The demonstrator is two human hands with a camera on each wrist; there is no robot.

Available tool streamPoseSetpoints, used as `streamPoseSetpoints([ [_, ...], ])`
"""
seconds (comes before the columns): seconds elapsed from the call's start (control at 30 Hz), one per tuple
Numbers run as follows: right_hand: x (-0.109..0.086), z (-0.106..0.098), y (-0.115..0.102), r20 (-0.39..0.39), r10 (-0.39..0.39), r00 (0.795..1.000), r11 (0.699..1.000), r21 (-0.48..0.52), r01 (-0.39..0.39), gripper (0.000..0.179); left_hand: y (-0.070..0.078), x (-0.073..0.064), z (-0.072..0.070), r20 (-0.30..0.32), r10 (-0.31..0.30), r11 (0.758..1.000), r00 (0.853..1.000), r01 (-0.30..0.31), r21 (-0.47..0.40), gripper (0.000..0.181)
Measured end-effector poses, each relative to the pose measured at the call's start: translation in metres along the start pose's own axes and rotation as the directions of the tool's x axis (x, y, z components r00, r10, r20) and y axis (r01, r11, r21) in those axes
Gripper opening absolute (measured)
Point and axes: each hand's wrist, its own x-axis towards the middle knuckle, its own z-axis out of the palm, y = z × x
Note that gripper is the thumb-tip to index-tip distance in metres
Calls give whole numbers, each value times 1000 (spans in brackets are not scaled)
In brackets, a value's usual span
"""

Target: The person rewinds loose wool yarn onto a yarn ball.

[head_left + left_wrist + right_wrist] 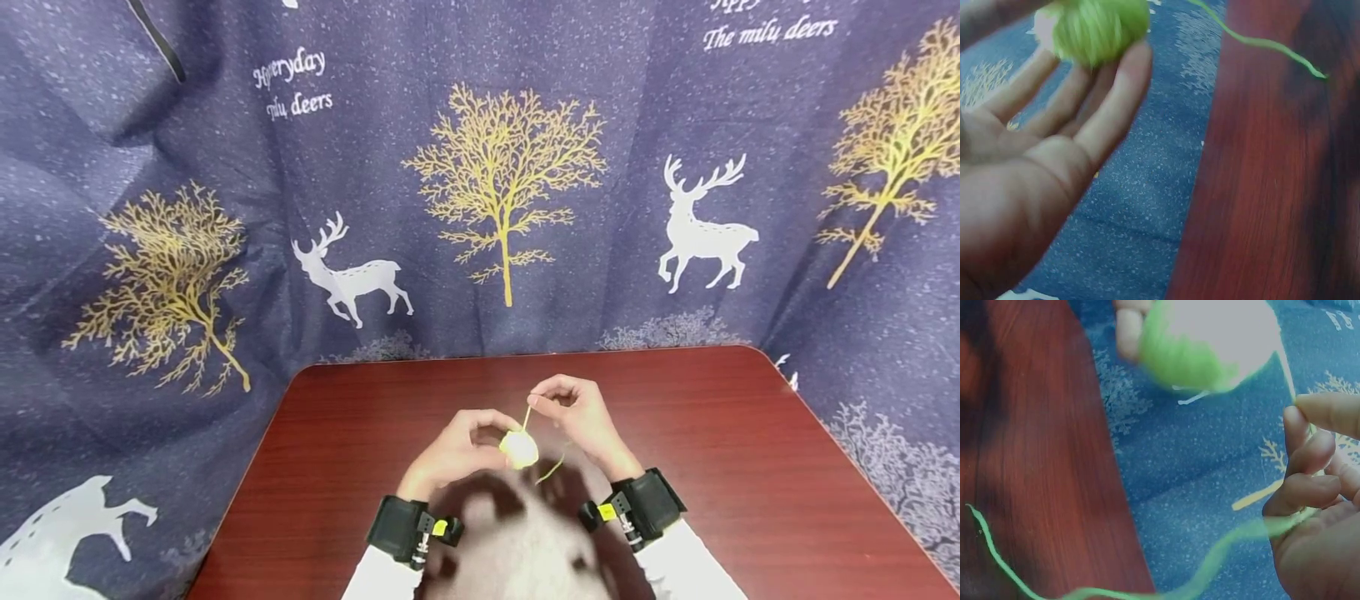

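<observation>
A small ball of yellow-green yarn (519,449) is held up over the table between the fingertips and thumb of my left hand (462,450). In the left wrist view the same yarn ball (1100,28) shows its wound strands against the curved fingers. My right hand (581,412), up and to the right of the ball, pinches the strand (1287,372) between thumb and forefinger. That strand runs taut from the ball. Past the right palm a loose yarn tail (1210,565) hangs down, and its end reaches low over the tabletop.
The reddish-brown wooden table (360,425) lies beneath both hands. Behind it hangs a dark blue curtain (525,333) printed with white deer and yellow trees. Black straps with small cameras sit on both wrists. A bright light patch and hand shadows fall on the table's near middle.
</observation>
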Motion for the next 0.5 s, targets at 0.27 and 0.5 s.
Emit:
streamPoseSetpoints([
  [0.27, 7, 0, 27, -14, 12, 1000, 998, 61, -11, 22, 5, -1, -8, -14, 170, 919, 985, -164, -358, 39],
  [0.5, 1, 13, 40, -10, -44, 999, 999, -31, 44, 14, 9, 6, -8, -280, 194, 812, 940, -314, -491, 36],
])
